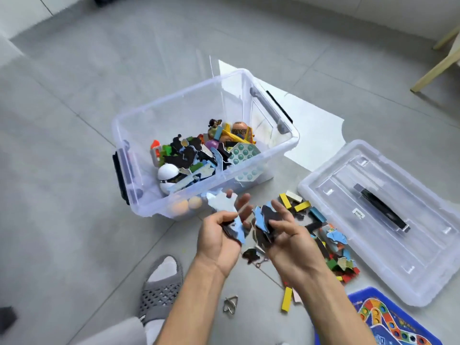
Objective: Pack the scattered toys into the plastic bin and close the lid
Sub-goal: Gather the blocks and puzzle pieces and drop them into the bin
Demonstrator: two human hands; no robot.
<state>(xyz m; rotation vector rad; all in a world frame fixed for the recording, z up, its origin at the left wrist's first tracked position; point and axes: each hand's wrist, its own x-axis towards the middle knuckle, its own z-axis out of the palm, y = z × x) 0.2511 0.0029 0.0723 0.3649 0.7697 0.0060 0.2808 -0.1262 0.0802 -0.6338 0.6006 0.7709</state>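
Observation:
A clear plastic bin [139, 120] stands open on the grey floor, holding several toys, puzzle pieces and a white ball figure. Its clear lid [423, 250] with a black handle lies flat to the right. My left hand [219, 235] grips a bunch of blue and black puzzle pieces [224, 202] just in front of the bin's near wall. My right hand [288, 235] holds another bunch of puzzle pieces [263, 220] beside it. More loose pieces and coloured wooden blocks [336, 257] lie on the floor under and right of my right hand.
A blue game board [388, 319] lies at the bottom right. A metal wire puzzle [230, 306] and a yellow block [286, 300] lie near my foot in a grey slipper [161, 287]. A wooden furniture leg [438, 68] stands far right. White paper [313, 125] lies behind the bin.

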